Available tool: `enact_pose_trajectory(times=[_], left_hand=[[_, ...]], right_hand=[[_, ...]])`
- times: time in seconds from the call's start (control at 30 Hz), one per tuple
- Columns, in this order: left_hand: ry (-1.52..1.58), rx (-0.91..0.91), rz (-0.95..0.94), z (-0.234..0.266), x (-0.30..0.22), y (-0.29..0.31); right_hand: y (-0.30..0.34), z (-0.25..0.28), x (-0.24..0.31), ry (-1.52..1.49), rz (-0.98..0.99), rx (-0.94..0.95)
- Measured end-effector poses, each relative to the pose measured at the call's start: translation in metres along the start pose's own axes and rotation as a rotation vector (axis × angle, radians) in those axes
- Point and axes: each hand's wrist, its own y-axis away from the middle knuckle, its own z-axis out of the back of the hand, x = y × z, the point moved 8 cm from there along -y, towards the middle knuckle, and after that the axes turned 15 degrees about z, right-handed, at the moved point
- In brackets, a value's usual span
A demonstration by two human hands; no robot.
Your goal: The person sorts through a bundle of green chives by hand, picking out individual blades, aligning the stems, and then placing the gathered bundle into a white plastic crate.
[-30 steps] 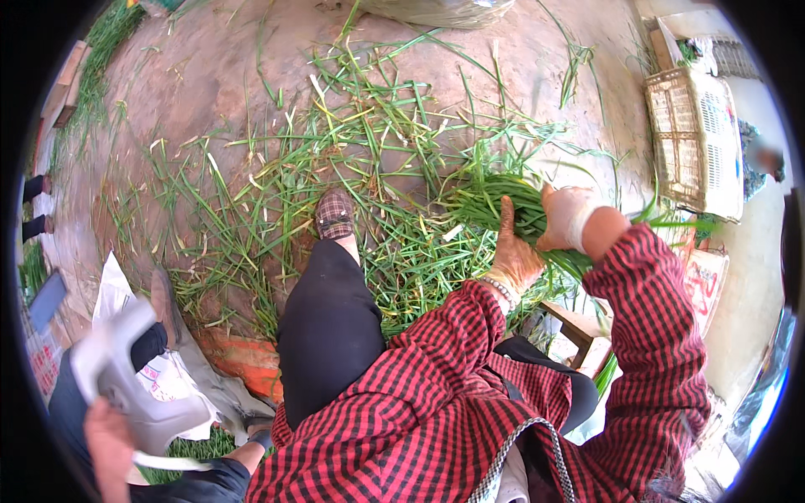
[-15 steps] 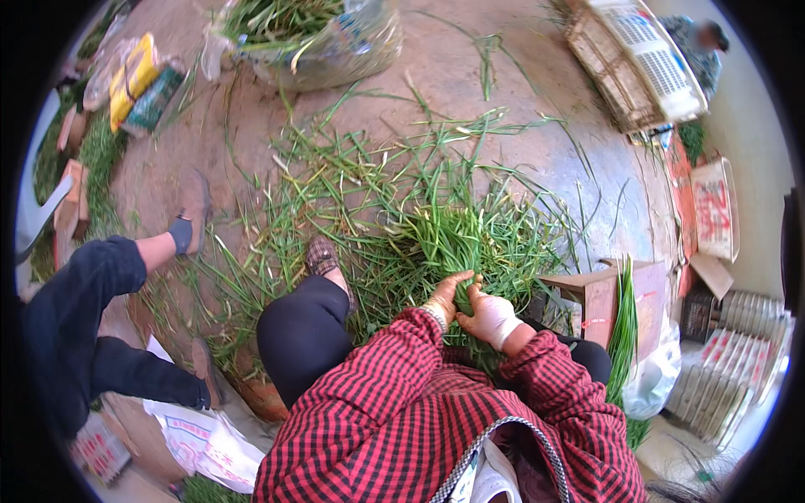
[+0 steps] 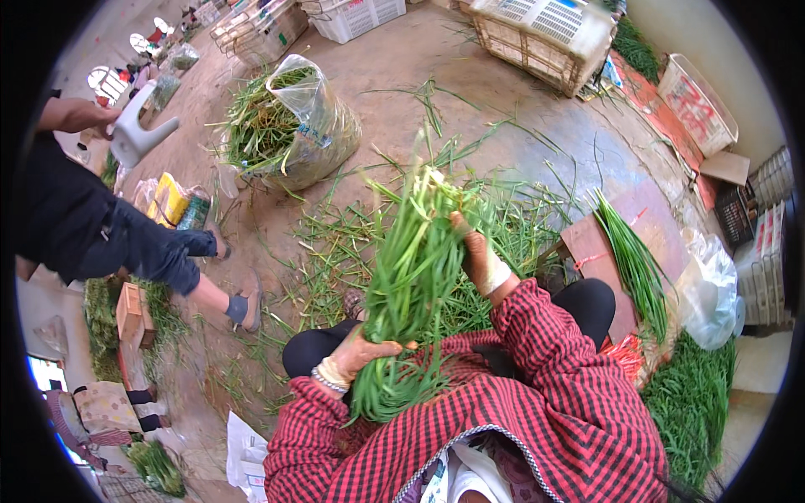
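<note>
A thick bunch of garlic chives [image 3: 411,260] slants up in front of me, its pale stem ends at the top and dark leaf tips down by my lap. My left hand [image 3: 356,356] is closed round the lower, leafy part. Higher up, my right hand [image 3: 480,256] grips the bunch's right side near the stem ends; some of its fingers are hidden behind the leaves. Both hands wear pale wrappings or gloves that leave fingers bare. Beneath the bunch, a heap of loose chives [image 3: 528,230] spreads over the floor.
A neat chive bundle [image 3: 631,260] lies on a cardboard box [image 3: 587,239] at my right. Chives fill a clear plastic bag [image 3: 340,138] ahead. At left a person [image 3: 75,210] carries a grey stool [image 3: 138,134]. White crates [image 3: 537,42] stand at the back.
The bunch has been raised from between my knees and lies at a slant. My hands, close together before, are apart, left lower and right higher. The person at left now stands with a stool.
</note>
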Motion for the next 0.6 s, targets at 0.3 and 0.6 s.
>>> enact_pose_trajectory(times=[0.3, 0.6], left_hand=[[0.082, 0.012, 0.257, -0.031, 0.024, 0.105], [-0.003, -0.084, 0.511, -0.022, 0.138, 0.122]], right_hand=[[0.022, -0.006, 0.038, 0.523, 0.037, 0.302], [-0.002, 0.174, 0.121, 0.589, 0.316, -0.103]])
